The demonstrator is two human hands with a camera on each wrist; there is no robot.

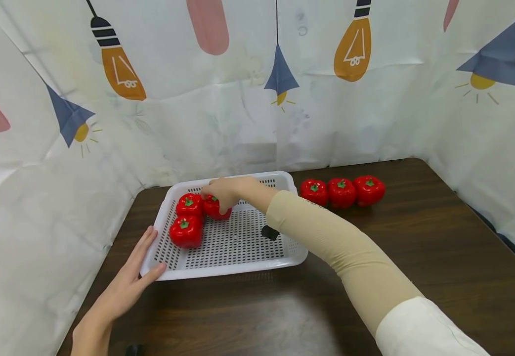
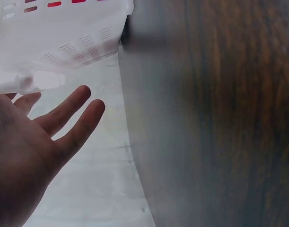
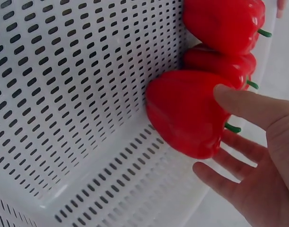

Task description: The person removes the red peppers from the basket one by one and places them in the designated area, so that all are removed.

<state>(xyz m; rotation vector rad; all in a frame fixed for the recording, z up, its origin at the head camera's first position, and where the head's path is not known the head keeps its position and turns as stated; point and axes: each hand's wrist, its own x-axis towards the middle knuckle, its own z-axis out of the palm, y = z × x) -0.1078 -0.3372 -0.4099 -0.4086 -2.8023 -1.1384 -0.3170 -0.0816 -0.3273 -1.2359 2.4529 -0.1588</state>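
Ideally, the right hand (image 1: 225, 192), thumb and fingers apparently pinching a pepper (image 3: 184, 111) near the basket's (image 1: 226, 270) far left corner, should loosen once it's level; the left hand (image 1: 128, 278), fingers spread, can steady the rim.

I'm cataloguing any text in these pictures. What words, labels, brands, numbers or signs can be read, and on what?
None can be read.
Beige sleeve: a tiny dark mark, too small to make out.
Red peppers and white basket: no lettering visible.
White backdrop: pictures, no readable words.
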